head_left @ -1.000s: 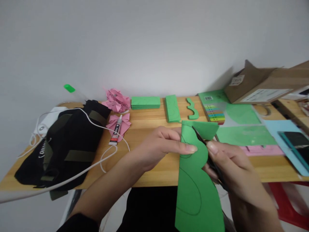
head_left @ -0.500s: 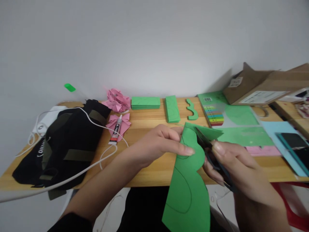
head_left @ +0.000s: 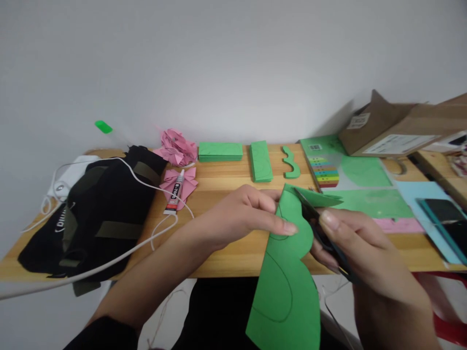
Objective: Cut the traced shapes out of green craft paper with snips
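My left hand (head_left: 255, 214) pinches a folded sheet of green paper (head_left: 288, 282) near its top, thumb on the front face. Curved outlines are drawn on this paper, and its right edge is cut in scallops. My right hand (head_left: 350, 238) is closed around dark scissors (head_left: 328, 243), whose blades lie at the upper right edge of the paper. A partly cut green flap sticks out to the right above the blades. Behind my hands lie a wavy green cutout (head_left: 291, 163), a small drawn-on green stack (head_left: 260, 161) and a wider folded green stack (head_left: 220, 152).
A black bag (head_left: 109, 214) and a white cable (head_left: 120, 255) take up the left. Near them are crumpled pink paper (head_left: 177, 147) and a glue tube (head_left: 174, 193). On the right stand a cardboard box (head_left: 397, 121), a green paper pack (head_left: 359, 170) and a phone (head_left: 443, 221).
The paper, scissors and both hands sit slightly farther right in view. The background has shifted up a little. The scissors remain at the same part of the paper's edge.
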Available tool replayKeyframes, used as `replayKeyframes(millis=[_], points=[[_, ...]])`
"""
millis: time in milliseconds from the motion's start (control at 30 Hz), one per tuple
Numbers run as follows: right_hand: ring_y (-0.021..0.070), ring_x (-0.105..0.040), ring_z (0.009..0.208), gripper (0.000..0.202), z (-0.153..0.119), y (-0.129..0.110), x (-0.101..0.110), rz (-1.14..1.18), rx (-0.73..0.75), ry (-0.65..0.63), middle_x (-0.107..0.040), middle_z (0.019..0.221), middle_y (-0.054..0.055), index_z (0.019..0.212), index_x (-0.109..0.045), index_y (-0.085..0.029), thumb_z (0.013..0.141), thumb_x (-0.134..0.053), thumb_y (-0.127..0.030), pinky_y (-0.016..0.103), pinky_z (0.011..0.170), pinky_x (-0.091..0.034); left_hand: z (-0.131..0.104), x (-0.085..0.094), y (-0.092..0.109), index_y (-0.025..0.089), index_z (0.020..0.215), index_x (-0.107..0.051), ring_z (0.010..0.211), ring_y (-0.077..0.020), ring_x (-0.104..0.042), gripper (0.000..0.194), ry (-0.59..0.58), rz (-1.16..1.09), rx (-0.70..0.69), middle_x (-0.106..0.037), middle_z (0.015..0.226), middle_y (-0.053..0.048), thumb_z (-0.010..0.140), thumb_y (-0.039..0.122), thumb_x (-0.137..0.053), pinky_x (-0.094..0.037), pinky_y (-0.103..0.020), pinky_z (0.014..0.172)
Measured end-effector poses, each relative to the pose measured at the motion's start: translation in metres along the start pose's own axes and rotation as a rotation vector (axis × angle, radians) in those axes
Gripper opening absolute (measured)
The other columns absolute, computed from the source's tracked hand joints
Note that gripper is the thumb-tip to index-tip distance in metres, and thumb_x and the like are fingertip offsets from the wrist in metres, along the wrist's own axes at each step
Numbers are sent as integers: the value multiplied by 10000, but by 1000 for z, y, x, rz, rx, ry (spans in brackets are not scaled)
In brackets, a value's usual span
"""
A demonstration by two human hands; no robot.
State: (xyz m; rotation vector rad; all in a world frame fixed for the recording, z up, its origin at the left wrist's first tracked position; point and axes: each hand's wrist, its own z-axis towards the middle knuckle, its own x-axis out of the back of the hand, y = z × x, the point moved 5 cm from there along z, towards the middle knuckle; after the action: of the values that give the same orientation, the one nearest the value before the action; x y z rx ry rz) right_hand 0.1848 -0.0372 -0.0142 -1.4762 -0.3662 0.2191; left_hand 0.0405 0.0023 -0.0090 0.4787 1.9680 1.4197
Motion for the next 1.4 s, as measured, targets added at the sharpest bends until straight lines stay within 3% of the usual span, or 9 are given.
replayKeyframes(millis=[400, 600, 1000, 1400], points=[[59, -334, 390, 593, -1, 2, 1, -37, 24, 6, -434, 442, -54, 518, -452, -185, 1034, -449, -478, 195, 363, -248, 1, 1, -1, 149, 417, -440, 802, -141, -546, 411, -1, 65, 1, -521, 733, 2, 670, 188, -761, -422, -327, 908], [60, -318, 377, 590, 0, 3, 1, -17, 6, 3, -436, 438, -54, 520, -451, -187, 1032, -452, -480, 208, 353, -235, 0, -1, 0, 138, 440, -499, 804, -137, -559, 348, -28, 19, -1, -550, 776, -7, 686, 166, -745, -433, -309, 862], [70, -338, 399, 571, 0, 1, -1, 23, -10, -34, -438, 459, -51, 539, -456, -190, 1038, -448, -467, 220, 377, -254, -1, 1, 0, 133, 409, -364, 694, -108, -484, 498, -57, 45, 7, -458, 665, 24, 663, 203, -787, -376, -300, 718], [90, -362, 398, 550, -3, -5, -1, -21, 2, -34, -443, 440, -47, 541, -483, -207, 1032, -454, -455, 243, 394, -282, -3, 3, 3, 146, 384, -390, 693, -118, -496, 522, -92, 133, -8, -492, 642, 11, 668, 285, -806, -405, -281, 678]])
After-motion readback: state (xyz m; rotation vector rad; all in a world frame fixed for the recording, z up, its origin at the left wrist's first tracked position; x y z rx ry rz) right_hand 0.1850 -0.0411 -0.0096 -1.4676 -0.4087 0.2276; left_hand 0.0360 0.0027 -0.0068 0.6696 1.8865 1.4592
